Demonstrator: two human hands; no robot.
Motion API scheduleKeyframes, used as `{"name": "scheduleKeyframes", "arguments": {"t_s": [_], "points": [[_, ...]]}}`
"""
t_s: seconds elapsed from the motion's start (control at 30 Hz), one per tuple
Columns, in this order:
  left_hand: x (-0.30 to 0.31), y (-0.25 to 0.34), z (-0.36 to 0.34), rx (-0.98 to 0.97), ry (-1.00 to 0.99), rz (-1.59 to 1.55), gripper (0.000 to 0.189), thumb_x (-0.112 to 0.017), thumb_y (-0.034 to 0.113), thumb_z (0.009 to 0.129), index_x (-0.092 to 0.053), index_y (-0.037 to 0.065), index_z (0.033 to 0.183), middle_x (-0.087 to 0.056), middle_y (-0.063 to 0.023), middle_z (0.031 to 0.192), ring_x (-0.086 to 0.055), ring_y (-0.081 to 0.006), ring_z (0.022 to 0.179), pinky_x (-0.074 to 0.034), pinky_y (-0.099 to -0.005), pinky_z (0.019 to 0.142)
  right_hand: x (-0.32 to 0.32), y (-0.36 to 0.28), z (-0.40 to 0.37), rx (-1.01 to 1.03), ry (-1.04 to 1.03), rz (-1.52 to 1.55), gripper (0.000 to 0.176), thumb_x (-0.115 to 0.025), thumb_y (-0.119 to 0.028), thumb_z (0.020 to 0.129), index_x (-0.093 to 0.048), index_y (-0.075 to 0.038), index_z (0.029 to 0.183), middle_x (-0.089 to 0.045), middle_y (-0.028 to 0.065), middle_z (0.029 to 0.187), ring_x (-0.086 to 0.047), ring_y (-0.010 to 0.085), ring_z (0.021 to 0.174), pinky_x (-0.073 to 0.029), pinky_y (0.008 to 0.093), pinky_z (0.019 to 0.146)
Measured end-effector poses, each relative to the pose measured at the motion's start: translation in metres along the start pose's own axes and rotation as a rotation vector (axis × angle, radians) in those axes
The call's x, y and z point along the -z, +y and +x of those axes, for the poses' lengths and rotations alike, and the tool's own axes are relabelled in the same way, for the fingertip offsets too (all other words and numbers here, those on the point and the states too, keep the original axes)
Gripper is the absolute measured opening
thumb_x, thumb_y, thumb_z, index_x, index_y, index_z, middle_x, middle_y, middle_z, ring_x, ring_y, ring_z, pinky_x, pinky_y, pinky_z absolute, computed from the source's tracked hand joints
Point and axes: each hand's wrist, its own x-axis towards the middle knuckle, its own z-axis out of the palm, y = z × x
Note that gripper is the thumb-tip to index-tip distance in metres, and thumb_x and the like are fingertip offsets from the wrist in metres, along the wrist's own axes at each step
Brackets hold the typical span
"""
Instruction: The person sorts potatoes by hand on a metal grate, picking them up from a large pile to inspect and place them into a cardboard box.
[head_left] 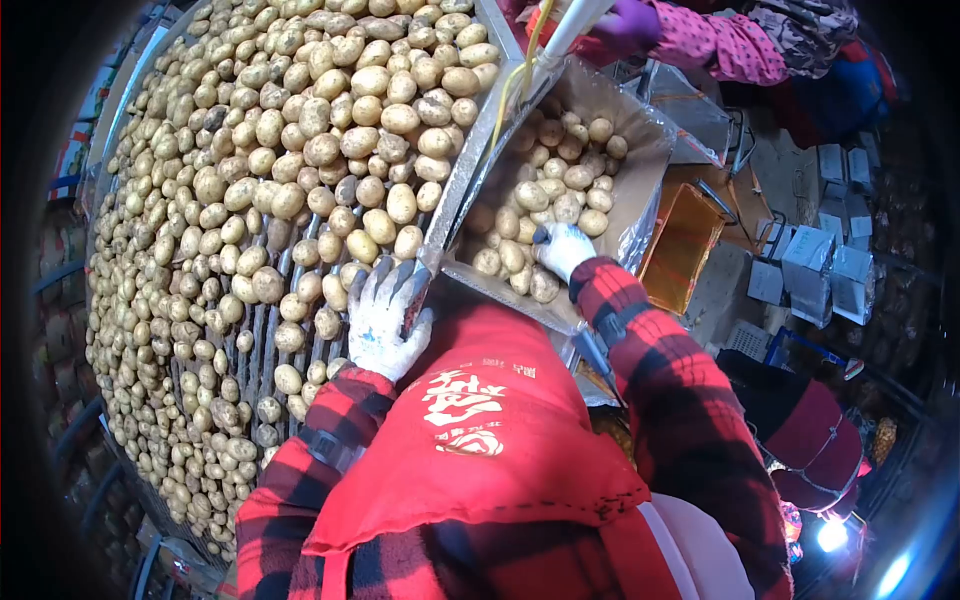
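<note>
Many potatoes (290,200) cover a slatted sorting table (270,340) on the left. My left hand (382,325), in a white glove with grey fingertips, lies open at the table's near right edge, its spread fingers close to several potatoes. To the right, a box (625,165) lined with clear plastic holds more potatoes (570,180). My right hand (566,250), gloved the same way, reaches down into this box onto the potatoes. Its fingers look curled together; whatever lies under them is hidden.
A metal rail (465,170) separates table and box. At the top, another person's pink dotted sleeve (715,45) and purple glove (632,22) reach in. An orange crate (683,245) stands right of the box, with wrapped cartons (808,265) farther right. My red apron (470,430) hangs below.
</note>
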Motion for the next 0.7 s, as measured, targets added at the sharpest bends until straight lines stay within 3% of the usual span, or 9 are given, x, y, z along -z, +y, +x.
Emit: {"name": "scheduleKeyframes", "arguments": {"t_s": [0.13, 0.2, 0.27, 0.33, 0.4, 0.43, 0.53, 0.6, 0.7], "points": [[0.000, -0.001, 0.001, -0.001, 0.004, 0.007, 0.065, -0.076, 0.024, 0.085, -0.061, 0.015, 0.147, -0.059, -0.0121, 0.151, -0.047, -0.0397, 0.147, -0.026, -0.0605, 0.126, 0.014, -0.006, -0.014, 0.059, 0.000, 0.613, 0.041, -0.068, -0.021, 0.096, -0.071, -0.010, 0.135, -0.077, 0.0211, 0.120, -0.072, 0.0366, 0.116, -0.054, 0.0423, 0.103], [0.000, -0.001, 0.002, 0.004, -0.003, -0.003, 0.065, -0.076, 0.024, 0.085, -0.061, 0.016, 0.147, -0.059, -0.0122, 0.151, -0.046, -0.0399, 0.148, -0.027, -0.0611, 0.125, 0.049, -0.005, 0.007, -0.053, 0.353, 0.267, 0.046, -0.065, -0.030, 0.101, -0.066, -0.011, 0.143, -0.072, 0.0195, 0.134, -0.069, 0.0330, 0.124, -0.052, 0.0451, 0.106], [-0.001, -0.002, 0.001, -0.001, 0.002, 0.004, 0.065, -0.077, 0.024, 0.085, -0.060, 0.016, 0.147, -0.058, -0.0122, 0.152, -0.046, -0.0399, 0.148, -0.027, -0.0615, 0.125, 0.076, 0.005, 0.042, -0.217, 0.381, -0.092, 0.061, -0.060, -0.050, 0.101, -0.058, -0.017, 0.153, -0.061, 0.0187, 0.151, -0.055, 0.0358, 0.142, -0.045, 0.0530, 0.115], [-0.001, 0.000, 0.003, 0.009, -0.008, 0.004, 0.066, -0.077, 0.024, 0.084, -0.060, 0.016, 0.148, -0.058, -0.0123, 0.152, -0.046, -0.0400, 0.148, -0.026, -0.0618, 0.125, 0.053, 0.009, 0.094, -0.395, 0.106, -0.160, 0.075, -0.053, -0.066, 0.098, -0.048, -0.024, 0.160, -0.040, 0.0188, 0.168, -0.033, 0.0437, 0.156, -0.030, 0.0666, 0.122], [-0.001, 0.000, 0.003, 0.014, -0.023, 0.008, 0.066, -0.077, 0.025, 0.085, -0.060, 0.017, 0.148, -0.058, -0.0124, 0.152, -0.046, -0.0401, 0.148, -0.026, -0.0618, 0.125, 0.063, -0.089, 0.058, -0.502, 0.101, -0.124, 0.077, -0.049, -0.066, 0.098, -0.043, -0.028, 0.165, -0.019, 0.0193, 0.178, -0.018, 0.0470, 0.161, -0.021, 0.0745, 0.121], [0.000, 0.000, 0.003, 0.014, -0.023, 0.008, 0.066, -0.077, 0.025, 0.084, -0.060, 0.017, 0.148, -0.058, -0.0124, 0.152, -0.046, -0.0401, 0.148, -0.026, -0.0618, 0.125, 0.029, -0.102, 0.051, -0.378, 0.210, -0.287, 0.072, -0.046, -0.055, 0.101, -0.042, -0.023, 0.166, -0.024, 0.0212, 0.175, -0.018, 0.0486, 0.161, -0.021, 0.0767, 0.119], [0.001, 0.003, 0.004, 0.012, -0.020, 0.005, 0.066, -0.076, 0.025, 0.084, -0.060, 0.017, 0.148, -0.058, -0.0124, 0.151, -0.046, -0.0403, 0.148, -0.026, -0.0619, 0.125, -0.037, -0.131, 0.037, -0.059, -0.372, -0.473, 0.067, -0.054, -0.032, 0.095, -0.053, 0.002, 0.153, -0.042, 0.0267, 0.161, -0.032, 0.0466, 0.154, -0.030, 0.0746, 0.114], [0.003, 0.002, 0.005, 0.007, -0.023, 0.007, 0.066, -0.076, 0.025, 0.084, -0.060, 0.017, 0.148, -0.059, -0.0124, 0.151, -0.046, -0.0403, 0.147, -0.027, -0.0620, 0.125, -0.057, -0.104, 0.005, 0.248, -0.024, -0.109, 0.053, -0.050, -0.037, 0.101, -0.064, -0.011, 0.145, -0.050, 0.0247, 0.154, -0.041, 0.0424, 0.150, -0.038, 0.0714, 0.113], [-0.002, -0.002, 0.000, -0.002, -0.020, 0.023, 0.068, -0.076, 0.026, 0.083, -0.060, 0.017, 0.148, -0.058, -0.0125, 0.151, -0.045, -0.0402, 0.148, -0.027, -0.0622, 0.125, -0.025, -0.066, -0.017, 0.376, -0.359, -0.017, 0.044, -0.051, -0.039, 0.103, -0.069, -0.018, 0.137, -0.053, 0.0187, 0.153, -0.050, 0.0385, 0.144, -0.044, 0.0552, 0.116]]}}
